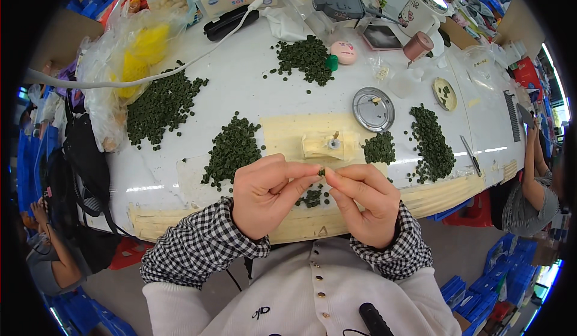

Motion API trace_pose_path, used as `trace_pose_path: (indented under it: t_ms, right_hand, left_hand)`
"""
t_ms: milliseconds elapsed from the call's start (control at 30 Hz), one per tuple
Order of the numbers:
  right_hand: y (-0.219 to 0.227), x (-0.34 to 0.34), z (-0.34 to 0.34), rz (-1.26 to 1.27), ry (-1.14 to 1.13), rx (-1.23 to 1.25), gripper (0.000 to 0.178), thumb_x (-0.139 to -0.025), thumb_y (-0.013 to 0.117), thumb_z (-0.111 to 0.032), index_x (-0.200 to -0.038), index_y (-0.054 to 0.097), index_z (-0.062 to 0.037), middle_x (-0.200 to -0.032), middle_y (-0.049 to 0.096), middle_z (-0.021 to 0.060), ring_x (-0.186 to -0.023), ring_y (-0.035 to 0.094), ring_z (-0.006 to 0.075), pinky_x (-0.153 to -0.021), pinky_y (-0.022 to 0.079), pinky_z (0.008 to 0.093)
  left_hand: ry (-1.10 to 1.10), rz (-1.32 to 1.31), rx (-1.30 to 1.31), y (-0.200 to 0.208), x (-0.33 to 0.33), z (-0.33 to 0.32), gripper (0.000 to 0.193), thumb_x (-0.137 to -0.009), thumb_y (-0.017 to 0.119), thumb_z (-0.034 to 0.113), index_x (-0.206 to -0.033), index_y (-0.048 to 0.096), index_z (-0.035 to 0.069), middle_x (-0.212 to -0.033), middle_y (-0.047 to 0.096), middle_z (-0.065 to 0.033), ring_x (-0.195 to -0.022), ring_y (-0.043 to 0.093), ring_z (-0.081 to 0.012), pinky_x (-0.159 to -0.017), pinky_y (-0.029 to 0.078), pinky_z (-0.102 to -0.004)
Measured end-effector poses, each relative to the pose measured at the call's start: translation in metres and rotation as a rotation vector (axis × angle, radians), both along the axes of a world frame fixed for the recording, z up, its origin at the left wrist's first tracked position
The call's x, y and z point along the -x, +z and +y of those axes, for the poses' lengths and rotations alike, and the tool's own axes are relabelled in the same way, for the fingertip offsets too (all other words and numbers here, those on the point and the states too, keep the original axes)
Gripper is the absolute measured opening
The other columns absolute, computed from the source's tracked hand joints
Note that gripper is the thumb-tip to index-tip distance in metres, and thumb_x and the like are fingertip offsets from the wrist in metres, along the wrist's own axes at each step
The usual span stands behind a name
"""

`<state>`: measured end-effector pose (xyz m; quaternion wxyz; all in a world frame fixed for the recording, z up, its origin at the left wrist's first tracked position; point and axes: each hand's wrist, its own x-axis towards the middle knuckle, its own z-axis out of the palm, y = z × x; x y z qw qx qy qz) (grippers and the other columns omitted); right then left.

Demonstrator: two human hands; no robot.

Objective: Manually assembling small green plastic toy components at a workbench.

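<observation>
My left hand (262, 193) and my right hand (369, 202) meet near the front of the table. Between their fingertips they pinch a small dark green piece (321, 172), mostly covered by the fingers. Just beyond them sits a block wrapped in tan tape (324, 148), with a small metal post on top. A few loose green pieces (312, 198) lie below the fingertips. Larger heaps of similar pieces flank the hands: one pile (231, 149) left of the block, a small pile (379, 148) to its right, and a long pile (432, 146) farther right.
Farther back lie two more green heaps (162, 107) (305, 59). A round metal tin (373, 110), tweezers (470, 154), a thread spool (418, 46) and a mug (422, 11) stand to the right. A white cable (198, 56) crosses the back left. Other people work at both sides.
</observation>
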<state>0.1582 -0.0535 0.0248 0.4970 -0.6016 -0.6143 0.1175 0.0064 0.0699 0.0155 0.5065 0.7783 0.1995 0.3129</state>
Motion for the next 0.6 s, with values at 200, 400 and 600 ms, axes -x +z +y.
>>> trace_pose_path:
  t_ms: [200, 400, 600]
  right_hand:
    - [0.012, -0.012, 0.006, -0.050, -0.141, 0.014, 0.032, -0.075, 0.071, 0.003, -0.107, 0.067, -0.0002, -0.088, 0.061, 0.0117, -0.072, 0.060, 0.0205, -0.063, 0.049, 0.0273]
    - [0.011, -0.037, 0.036, -0.254, -0.225, 0.064, 0.020, -0.076, 0.072, -0.007, -0.094, 0.067, -0.0026, -0.081, 0.058, 0.0081, -0.075, 0.056, 0.0246, -0.065, 0.045, 0.0327]
    - [0.006, -0.036, 0.038, -0.268, -0.206, 0.047, 0.013, -0.075, 0.073, -0.008, -0.085, 0.067, -0.0030, -0.078, 0.056, 0.0067, -0.072, 0.053, 0.0237, -0.064, 0.044, 0.0327]
  left_hand:
    - [0.025, 0.015, 0.082, -0.001, -0.001, 0.001, 0.017, -0.079, 0.073, 0.004, -0.096, 0.072, 0.006, -0.053, 0.031, 0.0038, -0.050, 0.033, -0.0066, -0.047, 0.028, -0.0241]
    - [0.028, 0.030, 0.159, -0.004, -0.003, 0.000, 0.017, -0.079, 0.072, 0.004, -0.095, 0.072, 0.005, -0.053, 0.029, 0.0055, -0.051, 0.031, -0.0062, -0.049, 0.028, -0.0234]
    - [0.016, 0.028, 0.174, -0.004, -0.004, 0.000, 0.018, -0.079, 0.072, 0.004, -0.096, 0.072, 0.005, -0.054, 0.029, 0.0054, -0.051, 0.031, -0.0062, -0.050, 0.028, -0.0234]
